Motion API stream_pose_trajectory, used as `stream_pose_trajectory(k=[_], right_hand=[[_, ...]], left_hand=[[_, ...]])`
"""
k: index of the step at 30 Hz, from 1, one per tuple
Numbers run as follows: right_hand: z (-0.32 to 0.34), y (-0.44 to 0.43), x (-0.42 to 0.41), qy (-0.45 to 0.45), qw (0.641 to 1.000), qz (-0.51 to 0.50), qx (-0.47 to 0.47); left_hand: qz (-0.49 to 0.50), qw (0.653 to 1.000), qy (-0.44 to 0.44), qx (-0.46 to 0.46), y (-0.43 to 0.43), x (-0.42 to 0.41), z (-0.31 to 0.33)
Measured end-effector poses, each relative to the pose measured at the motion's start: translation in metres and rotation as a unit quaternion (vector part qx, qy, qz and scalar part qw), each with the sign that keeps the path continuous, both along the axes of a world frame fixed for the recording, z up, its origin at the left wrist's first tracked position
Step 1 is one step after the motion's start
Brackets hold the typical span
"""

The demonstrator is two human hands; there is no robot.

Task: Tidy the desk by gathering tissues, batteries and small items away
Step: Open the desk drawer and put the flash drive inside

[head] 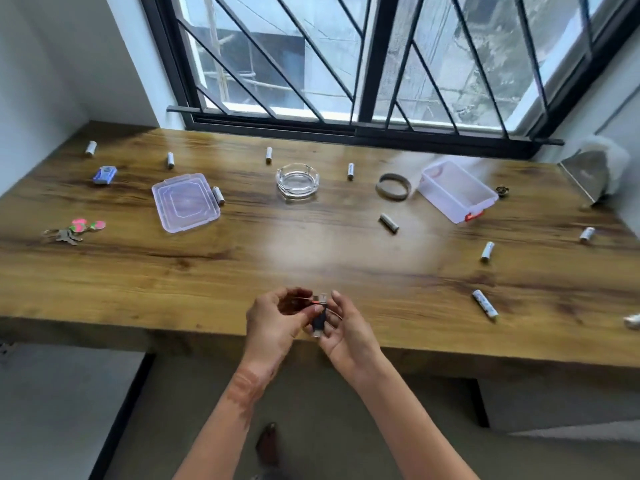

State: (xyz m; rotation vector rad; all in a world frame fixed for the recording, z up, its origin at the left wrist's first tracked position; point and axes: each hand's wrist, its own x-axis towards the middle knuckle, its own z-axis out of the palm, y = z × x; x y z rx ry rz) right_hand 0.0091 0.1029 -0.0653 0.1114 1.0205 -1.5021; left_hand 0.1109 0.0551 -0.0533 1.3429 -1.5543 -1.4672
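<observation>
Left hand (273,322) and right hand (348,329) both pinched a small black piece with red wire (319,319). Clear red-latched plastic box (446,199) sat open, contents unclear.

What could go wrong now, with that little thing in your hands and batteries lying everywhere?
1. The left hand and right hand pinch the small dark part right over the front edge of the desk; a slip could send it to the floor.
2. The battery near that edge is round and might roll off if bumped.
</observation>
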Motion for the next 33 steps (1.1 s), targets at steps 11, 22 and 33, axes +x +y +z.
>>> stream_pose_trajectory(k=[11,22,33], right_hand=[[-0.015,0.103,-0.017,-0.061,0.995,-0.06,0.051],[-0.038,0.159,-0.062,-0.026,0.985,-0.151,0.082],[-0.038,0.161,-0.067,0.062,0.985,-0.156,0.045]], left_hand=[[-0.073,0.991,-0.088,-0.065,0.117,-0.028,-0.023],[0.101,0.889,0.219,0.389,0.124,-0.06,-0.082],[0.269,0.737,0.391,0.48,0.079,-0.072,-0.16]])
